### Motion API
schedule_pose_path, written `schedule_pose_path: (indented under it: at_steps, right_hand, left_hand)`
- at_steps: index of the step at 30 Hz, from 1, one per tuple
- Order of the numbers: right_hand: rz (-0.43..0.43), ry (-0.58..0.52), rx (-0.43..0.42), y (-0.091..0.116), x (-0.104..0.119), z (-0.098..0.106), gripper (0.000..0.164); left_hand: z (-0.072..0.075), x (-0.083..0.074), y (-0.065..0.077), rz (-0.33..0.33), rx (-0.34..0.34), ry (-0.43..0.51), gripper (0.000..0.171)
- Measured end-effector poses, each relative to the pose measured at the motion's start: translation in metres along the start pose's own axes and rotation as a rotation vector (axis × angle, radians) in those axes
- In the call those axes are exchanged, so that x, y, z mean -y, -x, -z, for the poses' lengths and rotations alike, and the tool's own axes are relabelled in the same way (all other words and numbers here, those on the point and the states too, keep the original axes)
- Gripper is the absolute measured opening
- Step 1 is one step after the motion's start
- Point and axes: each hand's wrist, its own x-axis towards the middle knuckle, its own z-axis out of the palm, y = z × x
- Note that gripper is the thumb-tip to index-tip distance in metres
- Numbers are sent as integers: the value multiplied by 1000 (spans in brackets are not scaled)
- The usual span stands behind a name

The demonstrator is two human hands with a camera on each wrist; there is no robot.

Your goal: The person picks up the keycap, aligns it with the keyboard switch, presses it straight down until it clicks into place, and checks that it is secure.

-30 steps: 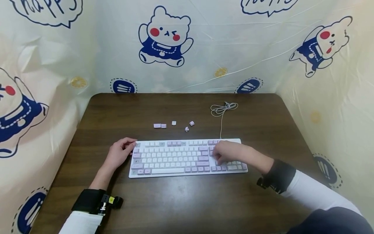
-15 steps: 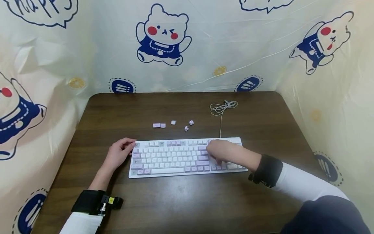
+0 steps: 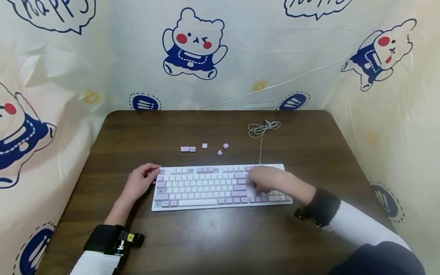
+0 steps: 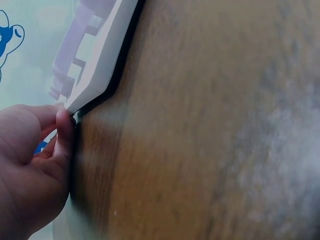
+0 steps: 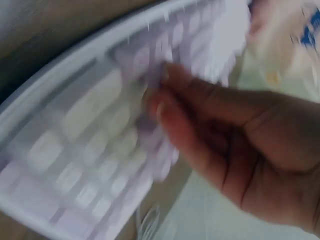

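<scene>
A white keyboard [image 3: 199, 188] with white and lavender keycaps lies across the table. At its far left corner, my left hand [image 3: 137, 181] grips the edge between thumb and fingers; the left wrist view shows the thumb tip right at the keyboard's corner [image 4: 92, 87]. Over the navigation and arrow keys on the right side is my right hand [image 3: 266, 178], its fingers bent down. In the blurred right wrist view, that hand's thumb and forefinger come together on a lavender keycap [image 5: 154, 75]. The keys under the hand are hidden in the head view.
Behind the keyboard lie several loose keycaps [image 3: 185, 149], mostly lavender, one of them tipped over. A coiled white cable [image 3: 262, 130] runs from the keyboard's back edge. The brown table [image 3: 206, 240] is bounded by a printed curtain [image 3: 144, 46] at the back and sides.
My right hand first shifts left over the keyboard, then slightly back to the right, staying above the navigation and arrow keys. The left hand keeps its place at the corner.
</scene>
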Motion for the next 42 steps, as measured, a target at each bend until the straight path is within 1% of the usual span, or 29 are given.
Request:
schedule_pose_path:
  at_steps: [2,3,5,7,9,10,12,14,16,19,21,24,27,30,33,35,38,42]
  right_hand:
    - [72,-85,-50,8,-16,4,16]
    - [102,-107,-95,12,-24,5,15]
    - [111,-150,-208,18,-41,7,11]
    - [60,-187,-331,23,-58,4,9]
    - [-33,-239,-424,26,-72,-3,13]
    - [-77,-257,-459,27,-79,-9,15]
    - [-154,-283,-499,27,-92,-25,20]
    - [-200,-293,-499,26,-103,-42,24]
    - [-214,-311,-482,25,-113,-59,27]
    - [-193,-352,-465,22,-124,-78,28]
    - [-173,-379,-465,20,-129,-85,27]
    - [-148,-411,-456,18,-134,-83,24]
    - [-122,-466,-423,17,-139,-74,25]
    - [-97,-531,-395,18,-143,-66,26]
    - [-82,-568,-385,19,-147,-62,28]
    - [-78,-575,-386,22,-148,-61,29]
    - [-109,-579,-384,27,-149,-60,32]
    - [-132,-578,-376,34,-148,-59,34]
  left_hand:
    - [2,0,1,6,-2,-6,36]
    - [4,1,2,8,-5,-12,36]
    - [5,2,5,14,-11,-19,36]
    - [6,5,8,21,-18,-26,36]
    - [6,8,12,29,-19,-27,36]
    - [5,10,14,36,-19,-22,36]
    - [3,13,17,54,-22,-14,35]
    - [1,15,20,67,-22,4,36]
    - [-2,16,22,83,-24,17,36]
    - [-4,15,24,94,-18,27,36]
    - [-5,14,24,102,-12,25,35]
    - [-4,11,23,103,-12,21,34]
    - [-2,10,22,99,-29,18,33]
    - [2,7,20,99,-44,21,33]
    - [8,2,14,91,-48,28,33]
    - [12,-3,9,71,-39,23,32]
    - [16,-11,1,31,-16,2,28]
    - [16,-25,-7,-27,-3,-75,24]
